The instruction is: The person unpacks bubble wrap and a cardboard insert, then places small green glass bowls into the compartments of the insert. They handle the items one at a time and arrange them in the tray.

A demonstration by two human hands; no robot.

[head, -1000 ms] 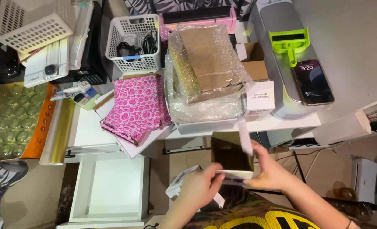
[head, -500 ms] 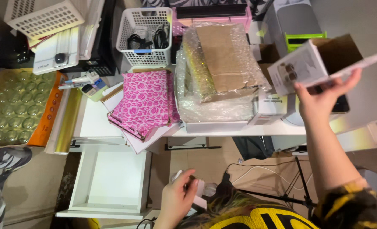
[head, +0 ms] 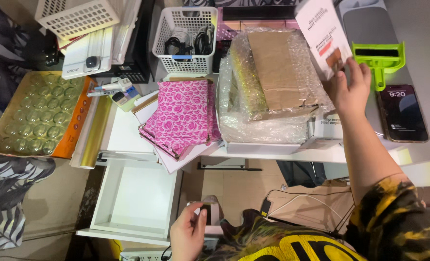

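The head camera looks straight down at a crowded white desk (head: 128, 133).

The right hand (head: 351, 89) is stretched far out over the desk. The arm is long and nearly straight, and it runs from the yellow and black sleeve (head: 399, 217) up to the hand. The fingers are curled around the bottom edge of a small white box (head: 324, 36) with a red and brown picture on it. The hand holds the box up, tilted, above the bubble wrap (head: 268, 111). The grip is tight on the box.

Under the bubble wrap lies a flat piece of brown cardboard (head: 278, 67). Just to the right of the hand is a bright green scraper (head: 378, 58). Near it lies a dark phone (head: 402, 113) with its screen lit.

The left hand (head: 188, 234) is low down, close to the body, well apart from the right hand. The wrist is bent and the fingers pinch a small pale thing (head: 210, 212). It is too small to tell what it is. The grip is narrow, with thumb and fingers close together.

Just left of that hand is an open white drawer (head: 135, 198). Up on the desk sits a stack of pink mailer bags (head: 183, 116) with a rose pattern. Behind them stands 1 white basket (head: 186, 38) with black cables inside.
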